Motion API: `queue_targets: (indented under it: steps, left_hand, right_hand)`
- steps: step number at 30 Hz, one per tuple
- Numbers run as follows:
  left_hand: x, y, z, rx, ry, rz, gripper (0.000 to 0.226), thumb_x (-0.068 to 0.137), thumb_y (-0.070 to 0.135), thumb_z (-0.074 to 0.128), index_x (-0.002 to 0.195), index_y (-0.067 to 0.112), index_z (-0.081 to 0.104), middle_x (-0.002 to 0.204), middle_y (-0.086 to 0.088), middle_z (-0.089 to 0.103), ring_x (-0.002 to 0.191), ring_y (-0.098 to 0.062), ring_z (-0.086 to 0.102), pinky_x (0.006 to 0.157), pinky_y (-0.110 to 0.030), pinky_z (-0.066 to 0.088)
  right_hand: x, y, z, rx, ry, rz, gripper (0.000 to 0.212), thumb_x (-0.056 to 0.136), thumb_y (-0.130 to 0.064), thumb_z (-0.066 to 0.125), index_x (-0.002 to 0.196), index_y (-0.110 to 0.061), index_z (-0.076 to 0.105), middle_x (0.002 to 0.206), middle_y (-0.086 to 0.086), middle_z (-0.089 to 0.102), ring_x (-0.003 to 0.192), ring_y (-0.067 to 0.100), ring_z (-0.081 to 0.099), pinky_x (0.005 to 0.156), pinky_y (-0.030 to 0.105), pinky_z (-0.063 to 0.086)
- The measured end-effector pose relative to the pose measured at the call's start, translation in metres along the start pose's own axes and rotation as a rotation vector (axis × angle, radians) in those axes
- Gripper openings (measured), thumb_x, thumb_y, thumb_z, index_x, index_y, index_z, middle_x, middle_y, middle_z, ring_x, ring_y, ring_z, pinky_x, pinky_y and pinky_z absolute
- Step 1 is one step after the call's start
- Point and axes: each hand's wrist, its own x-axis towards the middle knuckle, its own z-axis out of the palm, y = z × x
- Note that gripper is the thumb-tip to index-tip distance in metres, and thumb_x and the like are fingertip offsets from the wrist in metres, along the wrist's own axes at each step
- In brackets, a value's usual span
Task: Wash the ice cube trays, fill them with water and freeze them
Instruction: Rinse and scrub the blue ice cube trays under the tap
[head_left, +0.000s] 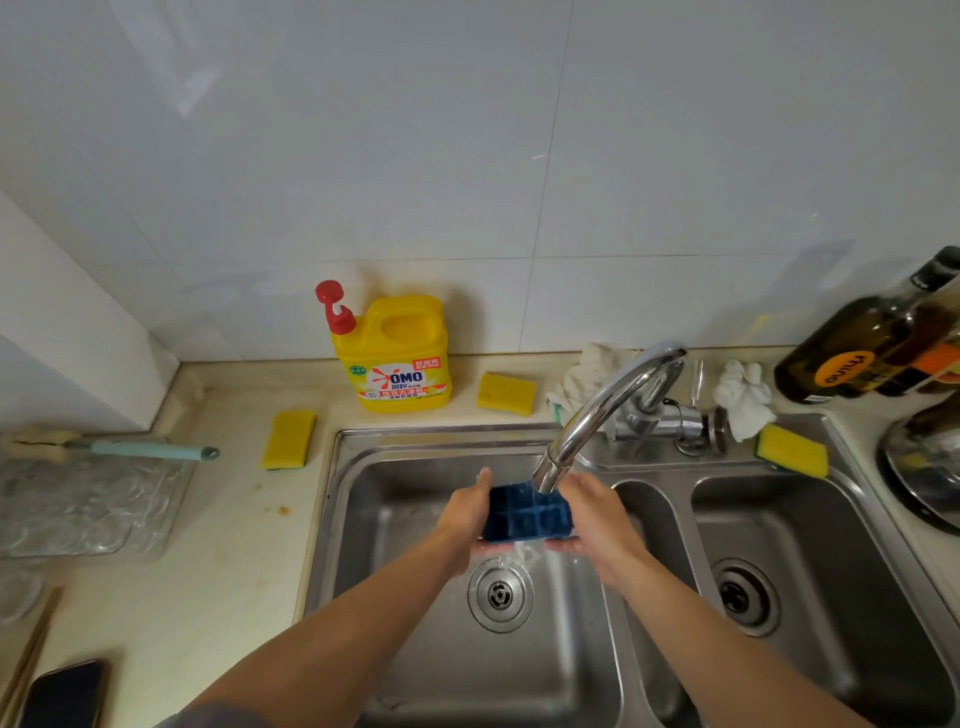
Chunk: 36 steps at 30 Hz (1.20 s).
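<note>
As the left hand (467, 514) and right hand (597, 525) pinch the blue ice cube tray (524, 515) under the tap (597, 410), wet fingers (484, 477) might slip.

The beige counter (234, 561) carries a steel double sink (602, 441) set into it. At the back wall a yellow detergent bottle (400, 358) stands upright. One yellow sponge (288, 439) lies just left of the sink, a second sponge (505, 392) behind it, and a third sponge (792, 449) on the sink rim at the right. Two white cloths (743, 397) lie near the faucet base. On the left, a brush (150, 449) rests over a clear tray (88, 504). A phone (62, 693) lies at the near left edge, and a dark bottle (872, 353) is at the far right.
</note>
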Motion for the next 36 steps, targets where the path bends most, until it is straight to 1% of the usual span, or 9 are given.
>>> queue_targets:
  steps: [3, 6, 9, 13, 19, 23, 29, 32, 36]
  left_hand:
    - [-0.003, 0.001, 0.003, -0.029, -0.062, -0.006, 0.056, 0.106, 0.054, 0.035, 0.11, 0.01, 0.069, 0.1, -0.013, 0.078, 0.093, -0.031, 0.076, 0.085, -0.046, 0.062]
    - [-0.009, 0.003, 0.005, -0.017, -0.125, 0.02, 0.059, 0.107, 0.053, 0.033, 0.111, 0.008, 0.07, 0.097, -0.014, 0.078, 0.09, -0.029, 0.075, 0.069, -0.037, 0.061]
    - [-0.012, 0.003, 0.005, -0.004, -0.051, 0.044, 0.051, 0.107, 0.051, 0.036, 0.108, 0.012, 0.07, 0.099, -0.011, 0.076, 0.089, -0.026, 0.072, 0.062, -0.031, 0.058]
    - [-0.012, 0.001, 0.004, 0.064, 0.007, 0.085, 0.043, 0.106, 0.048, 0.038, 0.101, 0.021, 0.07, 0.096, -0.005, 0.075, 0.089, -0.021, 0.069, 0.071, -0.032, 0.056]
    - [-0.013, -0.002, -0.004, 0.057, -0.095, 0.099, 0.048, 0.106, 0.048, 0.039, 0.1, 0.018, 0.076, 0.08, 0.001, 0.077, 0.08, -0.018, 0.071, 0.064, -0.031, 0.058]
    - [0.001, -0.005, -0.007, -0.061, 0.034, 0.033, 0.044, 0.105, 0.049, 0.044, 0.107, 0.014, 0.07, 0.087, -0.005, 0.08, 0.09, -0.026, 0.075, 0.082, -0.042, 0.061]
    - [0.001, -0.001, -0.007, -0.099, 0.019, 0.047, 0.044, 0.105, 0.049, 0.044, 0.11, 0.012, 0.067, 0.089, -0.009, 0.079, 0.082, -0.027, 0.078, 0.064, -0.035, 0.06]
    - [-0.002, -0.003, -0.004, -0.039, -0.013, 0.082, 0.047, 0.105, 0.05, 0.041, 0.106, 0.014, 0.072, 0.09, -0.008, 0.079, 0.088, -0.027, 0.077, 0.071, -0.037, 0.061]
    - [-0.005, -0.004, 0.003, -0.008, -0.032, 0.115, 0.046, 0.106, 0.049, 0.04, 0.105, 0.015, 0.073, 0.09, -0.003, 0.079, 0.089, -0.024, 0.076, 0.066, -0.033, 0.06]
  right_hand:
    - [-0.002, 0.001, -0.003, 0.03, 0.052, 0.005, 0.014, 0.105, -0.028, 0.055, 0.109, -0.017, 0.063, 0.106, 0.013, 0.07, 0.089, 0.028, 0.075, 0.062, 0.036, 0.062]
    - [-0.002, 0.005, -0.012, 0.112, 0.103, 0.112, 0.018, 0.107, -0.027, 0.052, 0.109, -0.012, 0.062, 0.108, 0.015, 0.067, 0.093, 0.032, 0.071, 0.063, 0.041, 0.061]
    - [-0.003, 0.005, -0.007, 0.087, 0.061, 0.105, 0.019, 0.107, -0.027, 0.05, 0.111, -0.013, 0.063, 0.106, 0.013, 0.067, 0.091, 0.03, 0.072, 0.063, 0.04, 0.062]
    - [-0.003, 0.004, -0.002, 0.187, -0.01, 0.122, 0.025, 0.108, -0.03, 0.049, 0.116, -0.01, 0.062, 0.114, 0.019, 0.068, 0.099, 0.035, 0.072, 0.066, 0.041, 0.063]
    - [-0.004, 0.006, -0.008, 0.253, 0.025, 0.226, 0.031, 0.109, -0.03, 0.047, 0.121, -0.006, 0.062, 0.116, 0.021, 0.07, 0.101, 0.036, 0.071, 0.073, 0.046, 0.06]
    - [-0.01, -0.012, 0.006, 0.209, -0.04, 0.132, 0.021, 0.106, -0.025, 0.053, 0.116, -0.01, 0.065, 0.114, 0.02, 0.071, 0.103, 0.035, 0.072, 0.086, 0.052, 0.062]
    - [-0.012, -0.011, -0.001, 0.259, -0.03, 0.181, 0.028, 0.108, -0.028, 0.051, 0.119, -0.006, 0.064, 0.115, 0.022, 0.07, 0.106, 0.037, 0.07, 0.094, 0.056, 0.058]
    - [-0.011, -0.003, -0.009, 0.381, -0.004, 0.284, 0.032, 0.11, -0.03, 0.047, 0.12, -0.004, 0.061, 0.113, 0.022, 0.069, 0.104, 0.037, 0.068, 0.082, 0.051, 0.058]
    - [-0.01, 0.001, -0.013, 0.329, 0.022, 0.266, 0.036, 0.11, -0.032, 0.046, 0.126, -0.004, 0.062, 0.117, 0.021, 0.07, 0.103, 0.036, 0.069, 0.075, 0.046, 0.057]
